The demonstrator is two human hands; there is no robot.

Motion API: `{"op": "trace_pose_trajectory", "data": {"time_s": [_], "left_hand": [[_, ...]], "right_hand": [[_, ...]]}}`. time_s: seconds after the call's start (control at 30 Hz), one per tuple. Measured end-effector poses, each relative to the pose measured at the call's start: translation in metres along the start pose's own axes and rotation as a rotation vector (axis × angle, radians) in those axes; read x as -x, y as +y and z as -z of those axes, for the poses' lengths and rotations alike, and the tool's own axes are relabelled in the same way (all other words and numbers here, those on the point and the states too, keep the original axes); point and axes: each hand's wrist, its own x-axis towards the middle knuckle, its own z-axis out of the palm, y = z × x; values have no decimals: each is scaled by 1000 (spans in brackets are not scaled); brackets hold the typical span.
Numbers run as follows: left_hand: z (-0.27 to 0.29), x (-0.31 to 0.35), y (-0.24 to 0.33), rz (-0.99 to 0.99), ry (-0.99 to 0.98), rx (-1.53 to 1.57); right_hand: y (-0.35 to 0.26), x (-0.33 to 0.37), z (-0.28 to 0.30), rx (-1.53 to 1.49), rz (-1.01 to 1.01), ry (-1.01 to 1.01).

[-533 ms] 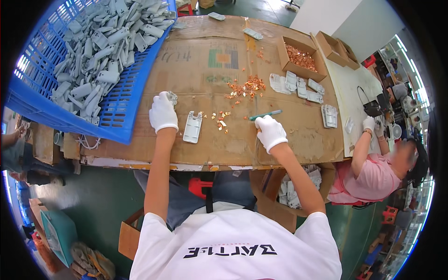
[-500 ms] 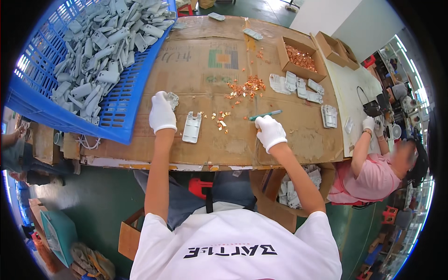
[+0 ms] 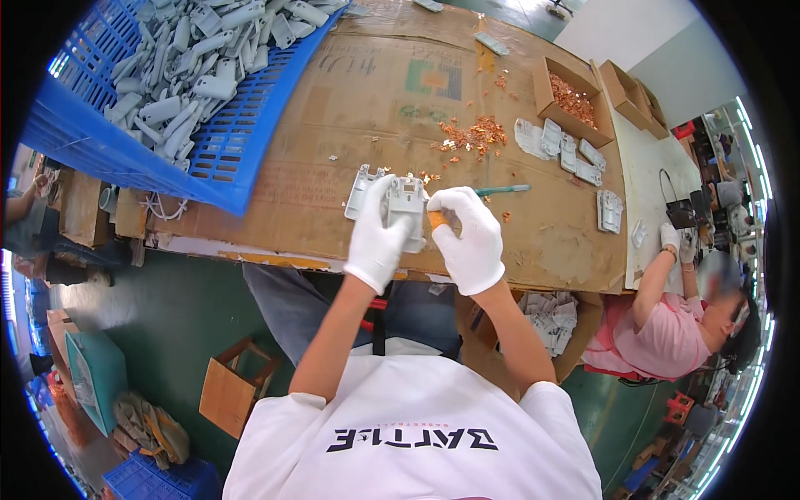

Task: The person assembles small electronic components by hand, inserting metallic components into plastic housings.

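My left hand (image 3: 377, 242), in a white glove, is closed around a light grey plastic housing (image 3: 407, 200) held above the table's near edge. A second grey housing (image 3: 360, 190) lies behind that hand, partly covered by it. Close to the held housing's right side is my right hand (image 3: 471, 242), gloved as well, with its fingers curled in. Orange shows at one of its fingertips; whether it pinches something small cannot be made out. A green pen-like tool (image 3: 504, 189) reaches out behind the right hand, its left end hidden. Small copper-coloured metal pieces (image 3: 475, 137) are scattered beyond both hands.
A blue crate (image 3: 242, 179) heaped with grey housings stands at left. Toward the back right is a cardboard box (image 3: 543, 104) of copper pieces, with several housings (image 3: 569, 150) near it. A co-worker in pink (image 3: 654, 329) sits at right; an open carton (image 3: 590, 329) stands below the table.
My hands have come together in front of me. The left has brought a housing to the middle, over where the lying one is; the right has moved left from the green tool. The view has shifted.
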Motion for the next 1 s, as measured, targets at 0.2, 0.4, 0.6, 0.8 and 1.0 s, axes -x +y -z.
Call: {"op": "trace_pose_trajectory", "data": {"time_s": [0.2, 0.4, 0.6, 0.8, 1.0], "left_hand": [[-19, 31, 21, -210, 113, -497], [-23, 51, 15, -267, 165, -539], [-18, 56, 11, -333, 90, -535], [2, 82, 8, -264, 78, -757], [2, 132, -33, 90, -269, -647]], "right_hand": [[-1, 8, -8, 154, 123, 62], [-8, 14, -10, 88, -79, 37], [14, 14, 7, -169, -379, -302], [0, 47, -8, -42, -303, -328], [31, 124, 2, 103, -368, -517]]}}
